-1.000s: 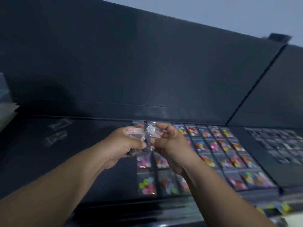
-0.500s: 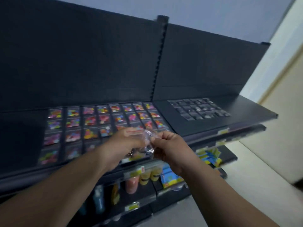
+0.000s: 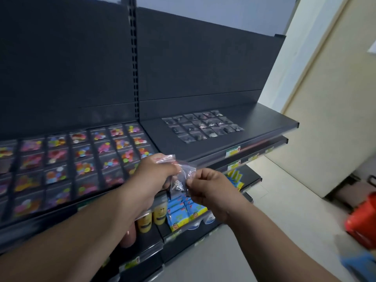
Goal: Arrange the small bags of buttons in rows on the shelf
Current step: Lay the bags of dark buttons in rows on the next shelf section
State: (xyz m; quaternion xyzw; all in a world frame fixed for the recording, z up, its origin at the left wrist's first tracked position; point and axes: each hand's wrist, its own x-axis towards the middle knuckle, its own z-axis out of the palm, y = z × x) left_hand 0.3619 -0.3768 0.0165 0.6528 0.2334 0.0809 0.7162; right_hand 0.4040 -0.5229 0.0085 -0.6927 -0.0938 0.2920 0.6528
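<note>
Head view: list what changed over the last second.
The camera swung right: the colourful button bags slid to the left, the dark button bags came to mid-frame, and lower shelves and floor appeared. Unchanged: left hand and right hand both pinch the clear bags between them.

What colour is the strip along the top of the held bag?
Red, on the clear bag; the head view shows it best.

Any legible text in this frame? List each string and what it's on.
No text can be read.
Shelf-edge price tag: print blurred.
Blue boxes: print too small.
Yellow bottles: labels blurred.
Small bag: no print visible.
</note>
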